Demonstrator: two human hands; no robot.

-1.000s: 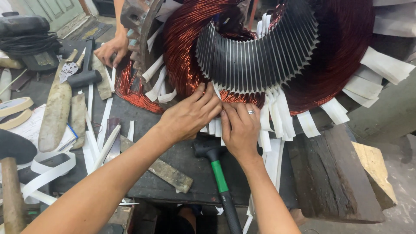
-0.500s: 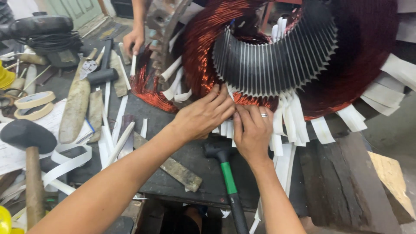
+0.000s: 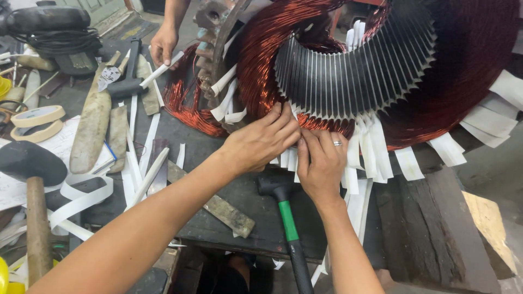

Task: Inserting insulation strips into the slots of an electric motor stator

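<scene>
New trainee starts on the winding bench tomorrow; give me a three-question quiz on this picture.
1. True or false: both hands of the wearer, left hand and right hand, touch the white paper strips under the copper-wound stator.
2. Which hand wears a ring?
3. The green-handled hammer lies: A) under the hands B) in a co-worker's hand.

Key: 1 true; 2 right; 3 A.

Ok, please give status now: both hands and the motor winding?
Left hand and right hand both pinching white paper strips at copper winding. Another person's hand holds a strip far side. Green-handled hammer lies below.
</scene>
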